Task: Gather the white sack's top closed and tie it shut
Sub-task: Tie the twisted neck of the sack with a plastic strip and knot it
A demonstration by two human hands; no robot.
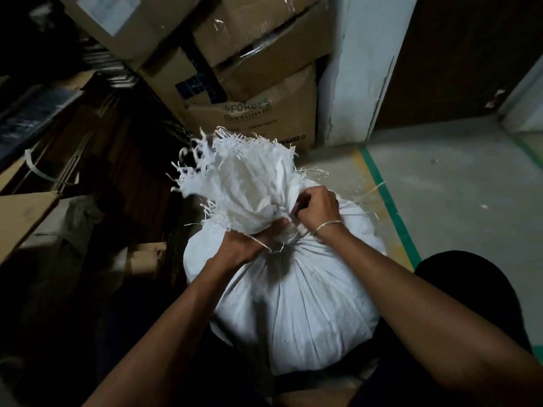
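The white sack [296,304] stands on the floor [455,177] between the person's knees, full and round. Its frayed top [241,177] is bunched and sticks up, away from the person. The left hand [244,245] is squeezed around the neck from the left. The right hand [318,207] is pinched shut on a thin string [273,248] at the neck, just beside the left hand. The knot likely needs pulling tight next.

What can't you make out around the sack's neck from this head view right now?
- Knot at the neck of the white sack: hidden by the left hand and right hand.
- String: too thin to trace.
- Sack's base: hidden by its own bulge, dark.
- Sack contents: hidden by the fabric.
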